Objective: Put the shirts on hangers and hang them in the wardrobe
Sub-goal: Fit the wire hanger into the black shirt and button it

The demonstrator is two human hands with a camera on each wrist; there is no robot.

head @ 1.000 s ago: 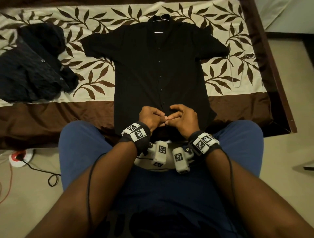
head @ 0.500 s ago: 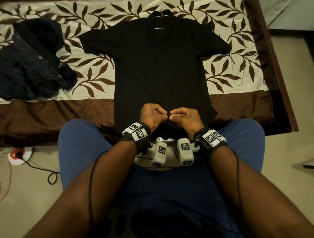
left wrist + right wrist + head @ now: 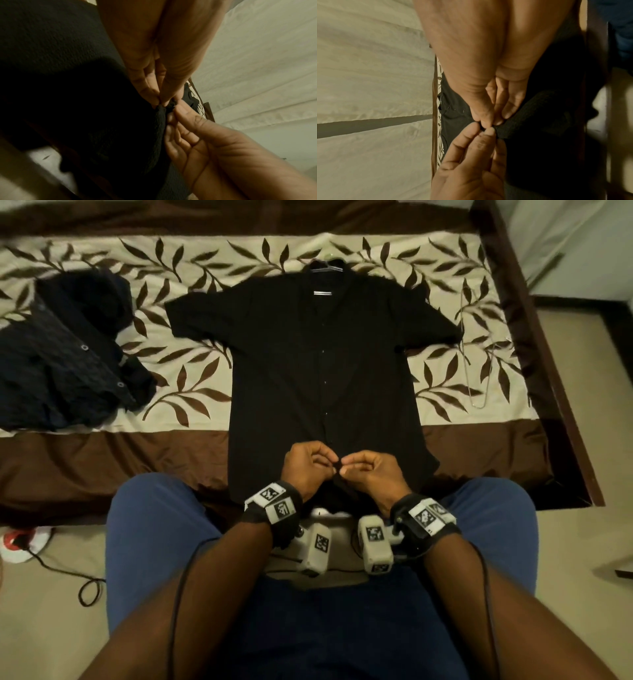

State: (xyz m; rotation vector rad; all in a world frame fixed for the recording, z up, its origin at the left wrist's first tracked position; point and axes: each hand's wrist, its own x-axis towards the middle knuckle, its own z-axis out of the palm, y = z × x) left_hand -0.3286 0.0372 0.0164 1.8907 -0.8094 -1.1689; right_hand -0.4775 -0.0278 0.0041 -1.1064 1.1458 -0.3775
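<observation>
Fabric this thin will be light, limp and bunch easily, I judge, so I pinch the black shirt (image 3: 325, 371), spread at the bed's near edge, by its placket with left hand (image 3: 306, 470) and right hand (image 3: 368, 474), thumb against fingertips.

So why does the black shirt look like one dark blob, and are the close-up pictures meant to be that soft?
Head view: dim, warm room light swallows the flat black short-sleeved shirt, and the wide lens bows the bed's dark wooden edge. Left wrist view: the left hand is near and soft, the cloth nearly black. Right wrist view: the right hand is blurred too, grainy.
</observation>
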